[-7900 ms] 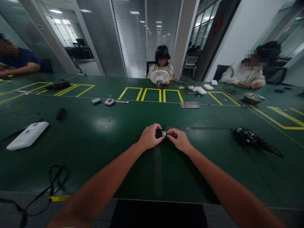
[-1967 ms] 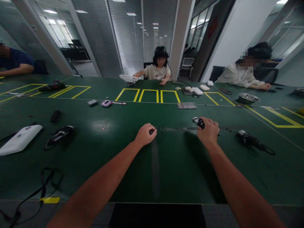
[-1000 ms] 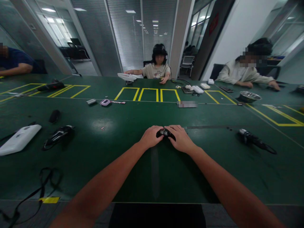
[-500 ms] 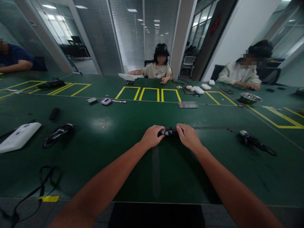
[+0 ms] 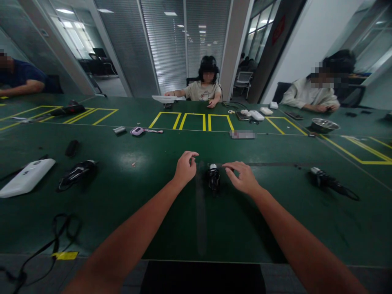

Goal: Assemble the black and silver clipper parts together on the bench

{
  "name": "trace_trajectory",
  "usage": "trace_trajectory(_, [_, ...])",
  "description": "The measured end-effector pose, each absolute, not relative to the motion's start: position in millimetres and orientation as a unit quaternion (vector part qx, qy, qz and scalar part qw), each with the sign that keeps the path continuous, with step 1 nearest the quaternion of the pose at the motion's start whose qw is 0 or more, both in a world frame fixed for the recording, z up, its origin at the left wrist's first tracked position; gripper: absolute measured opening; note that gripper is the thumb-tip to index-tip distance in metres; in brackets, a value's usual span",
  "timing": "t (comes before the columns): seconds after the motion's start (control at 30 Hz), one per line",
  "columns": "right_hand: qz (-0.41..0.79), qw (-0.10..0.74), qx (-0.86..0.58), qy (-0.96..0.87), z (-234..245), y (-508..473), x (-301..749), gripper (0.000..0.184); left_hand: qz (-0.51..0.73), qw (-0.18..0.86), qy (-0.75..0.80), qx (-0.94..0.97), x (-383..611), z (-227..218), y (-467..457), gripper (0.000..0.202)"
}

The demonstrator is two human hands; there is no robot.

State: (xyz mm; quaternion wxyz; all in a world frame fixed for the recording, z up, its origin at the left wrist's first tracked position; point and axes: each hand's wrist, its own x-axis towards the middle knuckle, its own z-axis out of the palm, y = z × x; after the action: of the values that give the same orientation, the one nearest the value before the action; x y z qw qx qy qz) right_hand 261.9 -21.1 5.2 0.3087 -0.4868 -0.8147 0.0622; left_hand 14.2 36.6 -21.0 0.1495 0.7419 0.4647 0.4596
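A small black part with a silver end [image 5: 213, 177] lies on the green table [image 5: 159, 212] between my two hands, touched by neither. My left hand [image 5: 184, 168] hovers just left of it, fingers loosely curled toward the thumb, holding nothing I can see. To the right of the part, my right hand [image 5: 243, 179] is open with its fingers stretched out toward the left.
A similar black part with a cable [image 5: 327, 182] lies at the right, another [image 5: 76, 173] at the left beside a white device [image 5: 27, 177]. A black strap [image 5: 55, 237] hangs at the near left edge. Three other people sit around the table; a metal bowl [image 5: 324, 125] stands far right.
Both hands held the black part together half a second ago. They have let it go and moved apart, and the part now lies turned on the table.
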Motion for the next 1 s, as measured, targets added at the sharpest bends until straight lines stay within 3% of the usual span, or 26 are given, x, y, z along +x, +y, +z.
trace_trajectory(0.17, [0.048,0.278,-0.489,-0.825,-4.4,-12.2,273.0,0.039,0.458,0.130,0.439,0.762,30.9,-4.9,12.6,0.026])
trace_trajectory(0.3, [0.064,0.255,-0.475,-0.839,-9.4,-12.5,266.5,0.045,0.388,0.135,0.414,0.812,45.1,-1.5,-5.5,0.027])
trace_trajectory(0.47, [0.094,0.251,-0.454,-0.850,-13.4,-15.2,254.6,0.041,0.309,0.137,0.410,0.847,49.4,-8.3,-7.4,0.041])
trace_trajectory(0.73, [0.085,0.269,-0.461,-0.841,-12.1,-16.9,250.4,0.028,0.291,0.134,0.421,0.849,44.8,-6.0,-4.3,0.048])
trace_trajectory(1.0, [0.094,0.312,-0.445,-0.834,-13.2,-18.0,252.8,0.023,0.268,0.136,0.440,0.846,42.9,6.8,-9.6,0.034])
